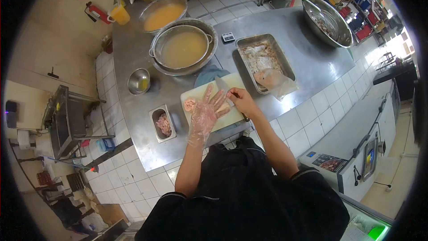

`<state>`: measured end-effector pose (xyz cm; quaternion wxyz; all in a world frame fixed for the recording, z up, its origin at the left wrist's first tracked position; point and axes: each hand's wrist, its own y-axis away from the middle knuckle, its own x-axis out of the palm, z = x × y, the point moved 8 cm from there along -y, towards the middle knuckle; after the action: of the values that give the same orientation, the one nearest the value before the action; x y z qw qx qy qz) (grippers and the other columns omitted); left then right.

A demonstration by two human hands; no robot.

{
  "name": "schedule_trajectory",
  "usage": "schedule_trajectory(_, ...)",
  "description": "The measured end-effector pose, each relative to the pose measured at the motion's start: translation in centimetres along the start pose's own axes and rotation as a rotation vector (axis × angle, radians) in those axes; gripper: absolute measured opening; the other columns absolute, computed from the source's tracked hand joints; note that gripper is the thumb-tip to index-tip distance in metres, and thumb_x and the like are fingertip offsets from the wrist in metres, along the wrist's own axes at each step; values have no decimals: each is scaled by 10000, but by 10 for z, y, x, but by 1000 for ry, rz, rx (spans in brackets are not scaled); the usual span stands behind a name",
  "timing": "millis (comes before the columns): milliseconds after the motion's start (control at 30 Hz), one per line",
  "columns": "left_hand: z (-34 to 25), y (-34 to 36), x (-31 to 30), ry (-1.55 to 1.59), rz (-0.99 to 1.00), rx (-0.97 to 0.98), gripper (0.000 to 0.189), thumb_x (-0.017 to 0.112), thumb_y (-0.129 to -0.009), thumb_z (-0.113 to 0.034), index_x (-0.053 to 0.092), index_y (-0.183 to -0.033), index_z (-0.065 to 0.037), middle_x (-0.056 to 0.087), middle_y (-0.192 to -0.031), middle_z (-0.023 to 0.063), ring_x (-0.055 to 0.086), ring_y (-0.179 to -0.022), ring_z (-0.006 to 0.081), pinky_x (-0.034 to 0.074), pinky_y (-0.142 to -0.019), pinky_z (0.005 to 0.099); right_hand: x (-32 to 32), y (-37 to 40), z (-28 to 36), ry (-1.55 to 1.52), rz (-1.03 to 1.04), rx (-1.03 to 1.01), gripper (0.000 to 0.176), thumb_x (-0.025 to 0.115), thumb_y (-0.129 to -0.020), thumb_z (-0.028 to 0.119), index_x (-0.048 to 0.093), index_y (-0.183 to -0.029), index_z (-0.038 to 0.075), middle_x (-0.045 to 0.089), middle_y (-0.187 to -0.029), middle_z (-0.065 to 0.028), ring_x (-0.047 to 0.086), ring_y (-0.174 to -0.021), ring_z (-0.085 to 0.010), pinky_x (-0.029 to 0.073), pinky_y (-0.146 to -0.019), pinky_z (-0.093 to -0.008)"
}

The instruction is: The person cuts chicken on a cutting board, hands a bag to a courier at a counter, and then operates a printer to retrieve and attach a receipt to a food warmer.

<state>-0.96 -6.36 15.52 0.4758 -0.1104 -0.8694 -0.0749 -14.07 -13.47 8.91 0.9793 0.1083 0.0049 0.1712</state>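
My left hand point(205, 115), in a clear plastic glove, is held over the white cutting board point(232, 121) with its fingers spread. Beside its fingertips, my bare right hand point(242, 101) has thumb and fingers pinched together, apparently on a fingertip of the plastic glove. A knife point(220, 83) lies across the board, partly hidden by my hands, its dark handle toward my body. Pale raw meat point(190, 104) rests at the board's left side, and more shows beneath my left hand. Left of the board, a small steel pan point(173, 132) contains pinkish meat pieces.
A small steel bowl point(139, 81) and two large basins of cloudy liquid, the nearer being a handled pot point(152, 52), stand at left. A steel tray point(292, 67) with a plastic bag point(281, 85), a small scale point(228, 37) and a large bowl point(344, 33) occupy the right. A blue cloth point(209, 75) touches the board.
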Motion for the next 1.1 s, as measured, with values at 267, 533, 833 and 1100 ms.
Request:
schedule_trajectory(267,26,-19,41,-67,-29,-12,917,558,-907,-653,167,-1604,-204,286,-1584,229,296,-1464,362,270,-1176,510,-60,-5,15,170,-186,-131,198,619,-967,179,632,-962,-18,609,-758,-61,527,-698,-134,442,-653,-308)
schedule_trajectory(533,40,-44,-16,152,-580,353,820,434,-985,-605,83,-1611,-209,188,-1620,216,220,-1484,369,188,-1207,476,-40,99,119,382,-221,-600,246,746,-853,168,644,-1046,53,618,-940,-82,585,-870,-236,456,-769,-365)
schedule_trajectory(833,104,-60,-39,29,-625,229,684,532,-1002,-422,239,-1558,-154,369,-1510,201,423,-1366,337,393,-1101,455,-61,104,100,595,-209,-685,139,676,-806,17,665,-938,57,602,-853,-110,568,-871,-330,428,-788,-413)
schedule_trajectory(1100,114,4,54,-131,-600,248,332,532,-1036,-259,553,-1270,-24,632,-1235,76,604,-1161,188,485,-1007,362,-64,123,108,603,-320,-622,137,643,-777,-56,669,-888,19,614,-841,-145,592,-804,-327,471,-718,-410)
